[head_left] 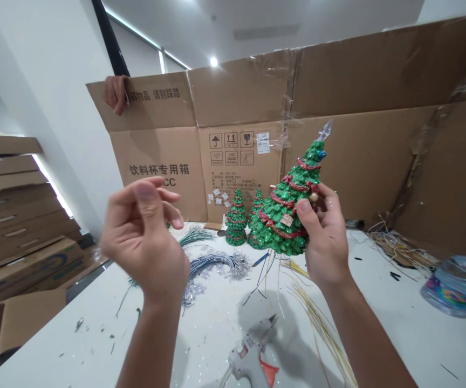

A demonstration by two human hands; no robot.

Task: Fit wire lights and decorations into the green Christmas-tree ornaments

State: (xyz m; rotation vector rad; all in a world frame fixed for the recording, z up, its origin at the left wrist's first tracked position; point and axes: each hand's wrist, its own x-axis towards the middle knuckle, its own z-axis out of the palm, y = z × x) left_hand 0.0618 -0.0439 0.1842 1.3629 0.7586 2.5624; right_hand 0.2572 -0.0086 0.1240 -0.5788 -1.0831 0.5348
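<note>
Some fingertips of the right hand (326, 240) are hidden behind the held tree (287, 203), which partly covers a small tree (256, 203) just to its left, while the glue gun (251, 355) below it and bottle (455, 285) to its right are cut off, and left of it the slightly blurred left hand (150, 231) masks some lettering (159, 170).

A single camera, worn on the person's head, is looking forward and somewhat down across the white table (95, 355), facing the upright cardboard (358, 167) behind it. It is taking in a wide sweep, from the stacked boxes (10, 205) at the left edge to the bottle (457, 285) at the right, with the ceiling (257, 16) showing above. The left hand (150, 231) and right hand (326, 237) are filling the near middle, close to the lens
</note>
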